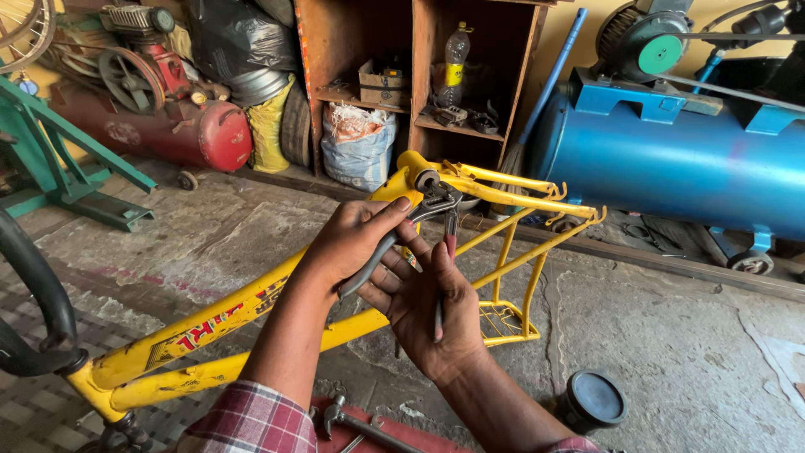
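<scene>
A yellow bicycle frame (pixel 210 323) lies across the view, its rear carrier (pixel 511 319) pointing right. Both hands hold a pair of pliers (pixel 429 210) whose jaws grip a fitting at the frame's top end (pixel 415 168). My left hand (pixel 352 239) wraps the upper dark handle, thumb along it. My right hand (pixel 432 310) closes around the lower, red-tipped handle from below. Plaid sleeves cover both forearms.
A hammer (pixel 352 422) lies on a red surface below my arms. A round black cap (pixel 594 399) sits on the concrete floor at right. A blue compressor tank (pixel 671 164) stands behind, a red compressor (pixel 168 126) at left, wooden shelves (pixel 419 75) in the middle.
</scene>
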